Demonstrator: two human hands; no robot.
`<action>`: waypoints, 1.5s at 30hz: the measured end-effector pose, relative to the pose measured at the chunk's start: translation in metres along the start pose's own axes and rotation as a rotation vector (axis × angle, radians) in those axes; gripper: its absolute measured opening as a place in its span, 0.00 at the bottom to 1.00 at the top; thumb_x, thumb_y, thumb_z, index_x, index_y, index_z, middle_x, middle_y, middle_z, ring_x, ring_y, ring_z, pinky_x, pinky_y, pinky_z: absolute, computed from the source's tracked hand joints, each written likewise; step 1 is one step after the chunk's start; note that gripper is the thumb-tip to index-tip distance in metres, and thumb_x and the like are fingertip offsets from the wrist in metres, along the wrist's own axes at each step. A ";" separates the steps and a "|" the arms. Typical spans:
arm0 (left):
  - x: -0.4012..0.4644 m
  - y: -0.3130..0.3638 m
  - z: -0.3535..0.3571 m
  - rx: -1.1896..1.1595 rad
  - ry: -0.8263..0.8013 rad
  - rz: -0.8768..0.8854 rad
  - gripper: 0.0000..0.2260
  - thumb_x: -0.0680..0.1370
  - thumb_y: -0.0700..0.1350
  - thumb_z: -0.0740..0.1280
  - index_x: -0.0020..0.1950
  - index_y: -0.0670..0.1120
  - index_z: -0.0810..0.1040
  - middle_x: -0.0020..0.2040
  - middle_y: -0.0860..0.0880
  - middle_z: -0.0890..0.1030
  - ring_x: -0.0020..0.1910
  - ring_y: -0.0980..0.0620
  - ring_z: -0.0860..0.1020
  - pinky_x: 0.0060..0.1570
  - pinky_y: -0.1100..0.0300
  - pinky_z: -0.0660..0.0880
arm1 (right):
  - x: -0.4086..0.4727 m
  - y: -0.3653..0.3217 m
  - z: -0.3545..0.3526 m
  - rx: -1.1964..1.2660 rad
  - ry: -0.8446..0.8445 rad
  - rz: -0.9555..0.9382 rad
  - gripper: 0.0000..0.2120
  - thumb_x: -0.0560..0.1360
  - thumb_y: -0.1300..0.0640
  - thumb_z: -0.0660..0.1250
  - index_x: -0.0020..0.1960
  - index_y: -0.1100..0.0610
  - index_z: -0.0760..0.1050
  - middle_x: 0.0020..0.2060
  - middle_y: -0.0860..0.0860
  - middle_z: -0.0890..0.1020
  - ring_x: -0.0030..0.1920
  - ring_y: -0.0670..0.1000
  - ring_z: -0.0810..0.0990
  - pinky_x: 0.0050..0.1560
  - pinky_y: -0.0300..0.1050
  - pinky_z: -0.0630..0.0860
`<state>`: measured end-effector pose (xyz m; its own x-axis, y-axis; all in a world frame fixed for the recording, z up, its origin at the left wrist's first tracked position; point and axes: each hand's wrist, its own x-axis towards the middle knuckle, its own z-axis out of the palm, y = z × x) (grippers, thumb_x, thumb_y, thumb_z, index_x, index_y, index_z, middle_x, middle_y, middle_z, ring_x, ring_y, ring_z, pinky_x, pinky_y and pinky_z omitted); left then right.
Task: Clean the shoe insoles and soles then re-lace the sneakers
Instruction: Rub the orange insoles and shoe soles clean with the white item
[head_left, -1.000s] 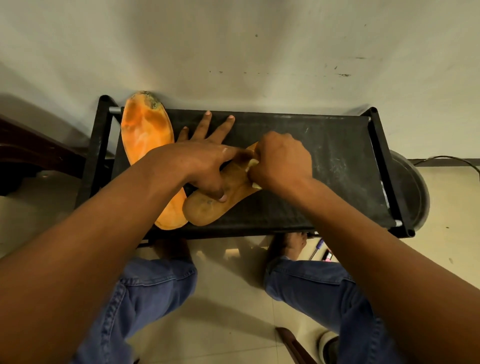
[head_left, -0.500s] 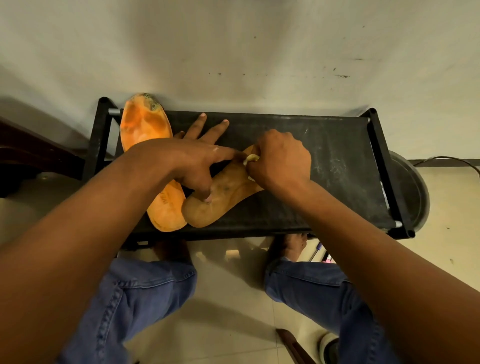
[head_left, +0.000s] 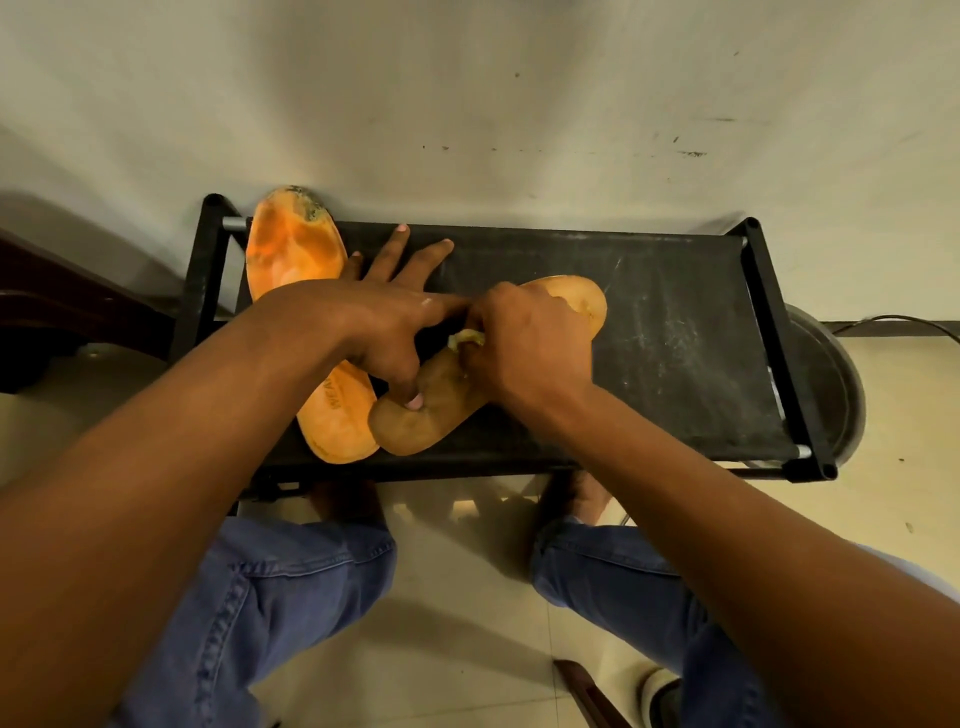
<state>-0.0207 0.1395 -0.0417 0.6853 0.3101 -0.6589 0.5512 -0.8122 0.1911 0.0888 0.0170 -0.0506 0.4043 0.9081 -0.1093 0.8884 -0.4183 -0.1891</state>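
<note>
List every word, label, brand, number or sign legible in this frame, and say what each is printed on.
"WEA": partial printing on the heel end of the bright orange insole, running along its length; the rest is hidden under the left hand, so the full word cannot be read.
Brown insole: no printing visible.
Black rack: only scuff marks, no text.
Wall: marks only, no text.

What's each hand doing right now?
Left hand: open, fingers spread, thumb pressing down the brown insole.
Right hand: closed on a small yellowish wad, held against that insole.
</note>
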 end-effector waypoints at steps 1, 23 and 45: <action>0.000 0.001 0.000 0.001 -0.003 0.001 0.53 0.67 0.55 0.81 0.79 0.70 0.46 0.78 0.57 0.26 0.75 0.43 0.23 0.76 0.33 0.40 | 0.002 0.004 -0.002 -0.042 0.031 0.049 0.04 0.77 0.54 0.69 0.48 0.53 0.81 0.38 0.50 0.79 0.34 0.51 0.77 0.26 0.40 0.68; 0.000 -0.001 0.000 0.002 0.012 -0.002 0.53 0.66 0.56 0.81 0.79 0.69 0.47 0.78 0.57 0.26 0.75 0.43 0.23 0.76 0.32 0.40 | 0.001 0.008 -0.014 -0.056 -0.052 -0.136 0.09 0.75 0.58 0.69 0.53 0.51 0.83 0.42 0.49 0.80 0.39 0.50 0.78 0.30 0.42 0.73; 0.001 -0.004 0.002 -0.014 0.030 0.002 0.52 0.65 0.56 0.81 0.78 0.70 0.50 0.77 0.59 0.26 0.75 0.46 0.23 0.77 0.35 0.38 | -0.014 -0.012 -0.002 0.085 -0.046 -0.273 0.07 0.77 0.53 0.70 0.53 0.50 0.84 0.50 0.49 0.83 0.44 0.51 0.82 0.41 0.48 0.82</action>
<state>-0.0232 0.1420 -0.0447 0.7005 0.3229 -0.6364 0.5558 -0.8062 0.2026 0.0730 0.0098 -0.0445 0.1408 0.9862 -0.0873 0.9407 -0.1607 -0.2987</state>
